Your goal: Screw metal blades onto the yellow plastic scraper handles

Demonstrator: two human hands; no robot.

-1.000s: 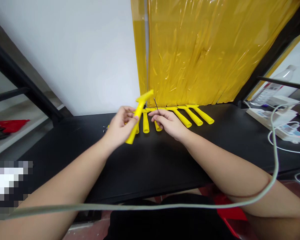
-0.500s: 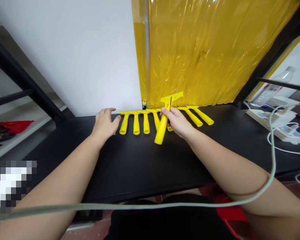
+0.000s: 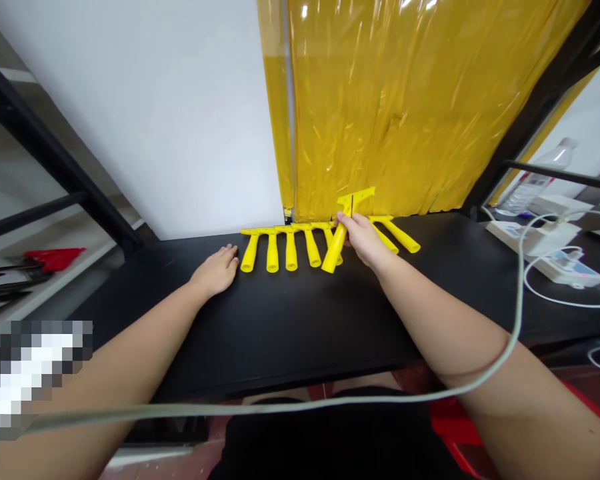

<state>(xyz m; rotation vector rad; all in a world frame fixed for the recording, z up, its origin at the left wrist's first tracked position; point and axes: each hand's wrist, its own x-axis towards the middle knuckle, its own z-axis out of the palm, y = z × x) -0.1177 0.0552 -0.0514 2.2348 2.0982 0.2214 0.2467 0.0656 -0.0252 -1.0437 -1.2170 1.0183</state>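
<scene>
The person's right hand (image 3: 366, 240) is grasping one yellow T-shaped piece (image 3: 333, 252) by its handle, tilted above the row of similar pieces (image 3: 272, 255), prob. b/c the handle is the easiest part to grip. A thin dark rod (image 3: 352, 205) shows at its head, maybe kept w/ same fingers. The row lies on the black table (image 3: 290, 327), handles toward the person, prob. for quick reach. Left hand (image 3: 216, 271) rests palm down beside the leftmost piece; cannot tell if fingers hold smth.
</scene>
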